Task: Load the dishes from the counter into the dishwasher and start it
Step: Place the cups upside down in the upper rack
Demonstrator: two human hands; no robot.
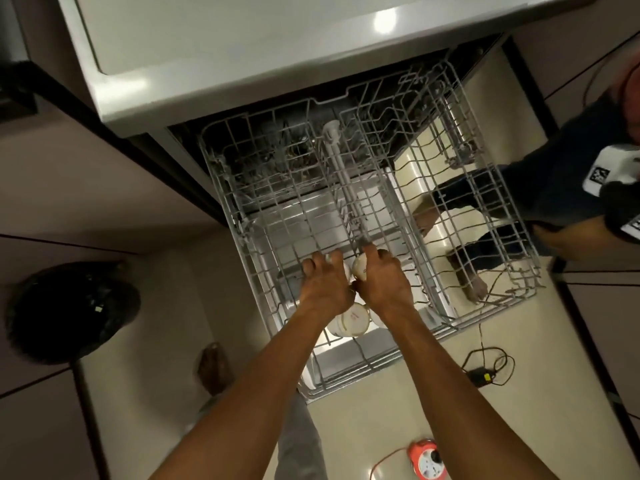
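Rack point(446, 322) pulled out. Right hand point(382, 280) grips white cup point(361, 267) at rack's middle; left hand point(325, 277), touching it, curls over second cup point(345, 269), mostly hidden. Risk: cups clink and chip, or tip between tines if let go unseated.

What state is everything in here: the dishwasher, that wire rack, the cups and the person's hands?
Dishwasher door: open, folded down flat.
Rack: pulled out above the door.
Left hand: gripping a white cup inside the rack.
Right hand: gripping a second white cup beside it.
Front cups: already sitting in the rack.
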